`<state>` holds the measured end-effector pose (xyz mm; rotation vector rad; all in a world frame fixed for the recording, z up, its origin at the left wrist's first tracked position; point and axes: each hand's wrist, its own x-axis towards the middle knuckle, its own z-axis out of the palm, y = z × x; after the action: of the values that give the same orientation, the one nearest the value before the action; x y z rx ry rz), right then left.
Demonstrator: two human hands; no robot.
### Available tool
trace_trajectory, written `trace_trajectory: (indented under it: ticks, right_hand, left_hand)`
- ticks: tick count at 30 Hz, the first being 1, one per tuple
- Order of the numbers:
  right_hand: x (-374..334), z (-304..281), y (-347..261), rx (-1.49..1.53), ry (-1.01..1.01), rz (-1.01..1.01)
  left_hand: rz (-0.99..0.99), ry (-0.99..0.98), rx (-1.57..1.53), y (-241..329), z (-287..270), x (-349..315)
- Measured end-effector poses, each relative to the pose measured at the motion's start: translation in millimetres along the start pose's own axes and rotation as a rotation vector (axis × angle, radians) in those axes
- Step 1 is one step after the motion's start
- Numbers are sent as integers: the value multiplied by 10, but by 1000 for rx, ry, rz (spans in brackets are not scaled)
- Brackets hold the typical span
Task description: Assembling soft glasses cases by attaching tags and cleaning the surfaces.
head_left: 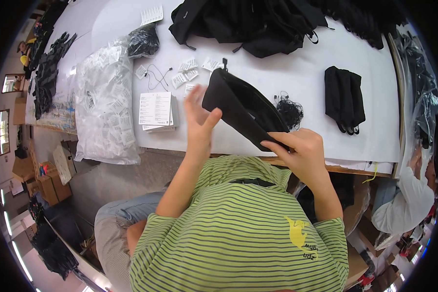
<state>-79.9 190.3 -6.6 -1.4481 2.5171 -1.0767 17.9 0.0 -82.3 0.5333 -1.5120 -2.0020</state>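
Note:
A black zippered pouch (236,104) is held at a slant above the white table, its mouth gaping along the upper side. My right hand (304,150) pinches its lower right end between thumb and fingers. At the pouch's upper left end is my left hand (199,119), slightly blurred, with thumb and fingers apart and nothing visible in it. Small white packets (182,75) lie just beyond that hand. Behind the pouch's right end is a tangle of thin black cords (289,111).
A stack of printed white cards (155,109) stands left of my hands, beside a large clear bag of white packets (104,107). Black bags (238,24) are heaped at the back. Several folded black pouches (344,97) lie right. A person's white sleeve (404,202) shows far right.

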Motion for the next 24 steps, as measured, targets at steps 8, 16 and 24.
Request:
trace_trajectory:
  ticks: [8,16,24]
  right_hand:
    - [-148,168,16,423,275,387]
    - [-408,400,128,745,218,575]
    - [-28,296,225,959,286,409]
  left_hand:
    - [-567,69,-536,63,258,-112]
    - [-497,98,-524,119,287,-79]
    - [-647,-239,-372,231,375,-190]
